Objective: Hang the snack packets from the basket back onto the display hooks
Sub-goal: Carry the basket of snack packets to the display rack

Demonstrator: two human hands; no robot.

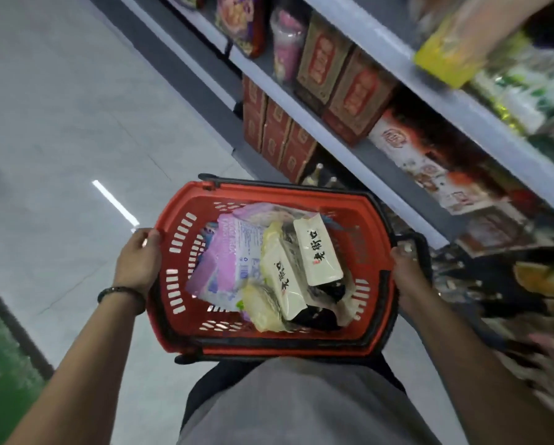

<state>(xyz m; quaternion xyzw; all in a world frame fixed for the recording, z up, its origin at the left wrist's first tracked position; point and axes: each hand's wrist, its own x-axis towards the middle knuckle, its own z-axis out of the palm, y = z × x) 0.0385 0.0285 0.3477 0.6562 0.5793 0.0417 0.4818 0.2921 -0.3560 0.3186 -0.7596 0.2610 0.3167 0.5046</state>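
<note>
In the head view we saw a red plastic shopping basket (301,195) held level in front of a grey shirt (285,403), with its black handles folded down along the rim. The left hand (137,255), with a dark beaded bracelet (121,292) on its wrist, had its fingers curled over the basket's left edge. The right hand (407,268) gripped the right edge where a black handle lay.

The snack packets lay loose in a heap inside the basket: two cream packets (317,252), a pink packet (211,268), a white printed packet (247,248) and a yellow one (263,306).

A grey shelf unit (349,149) rose just beyond and to the right of the basket. It was stocked with red-brown boxes (356,94), red cartons (275,133) lower down and blurred bags higher up. Pale grey floor (60,123) lay to the left.

On each cream packet we read the black characters 老街口. The white packet's small print and the box labels were too blurred for us to read.
</note>
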